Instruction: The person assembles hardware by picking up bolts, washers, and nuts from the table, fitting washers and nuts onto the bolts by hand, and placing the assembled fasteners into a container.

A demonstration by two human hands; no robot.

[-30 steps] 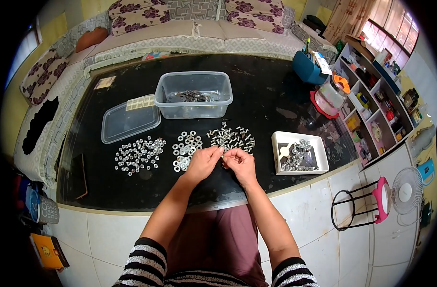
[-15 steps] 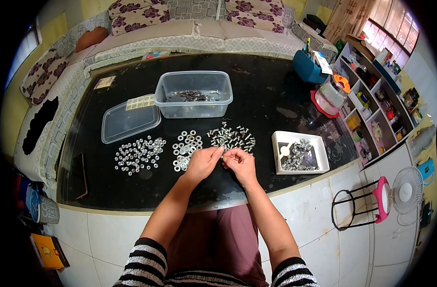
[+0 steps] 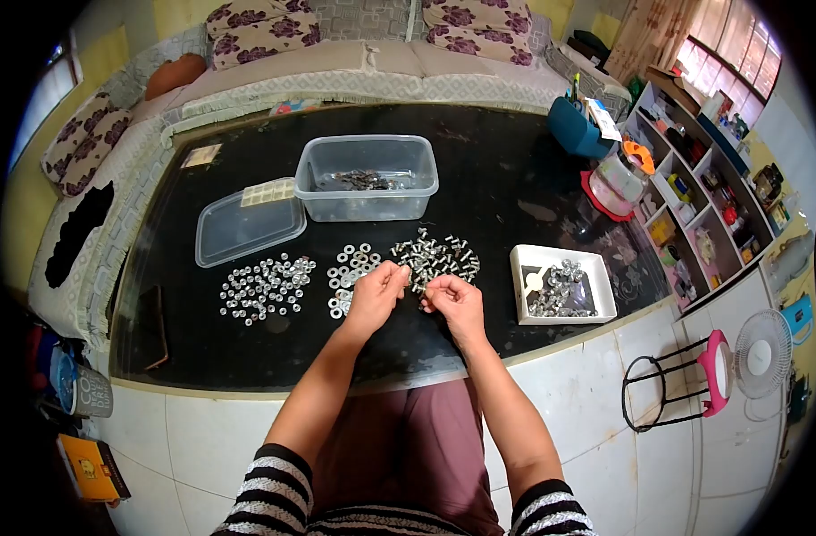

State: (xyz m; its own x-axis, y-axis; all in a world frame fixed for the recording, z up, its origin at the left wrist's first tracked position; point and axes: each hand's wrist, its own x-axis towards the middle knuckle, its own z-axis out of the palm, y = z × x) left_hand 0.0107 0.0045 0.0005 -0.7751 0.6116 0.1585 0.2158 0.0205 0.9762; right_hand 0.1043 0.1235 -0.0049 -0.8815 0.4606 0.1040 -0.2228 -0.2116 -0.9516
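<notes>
The pile of small bolts (image 3: 448, 257) lay on the dark table (image 3: 506, 183), just beyond both hands. The left hand (image 3: 373, 299) and right hand (image 3: 459, 308) were apart, fingers bent towards thumbs; whether either pinched a part could not be told. Washers (image 3: 344, 276) and nuts (image 3: 263, 288) lay leftward, the white box (image 3: 569, 318) rightward, the clear tub (image 3: 368, 209) behind.

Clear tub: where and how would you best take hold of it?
I'd grip the clear tub by its outward-flaring rim at both short ends, left hand from the left, right hand from the right: it stands upright, open, with small metal parts inside, so keep it level.
</notes>
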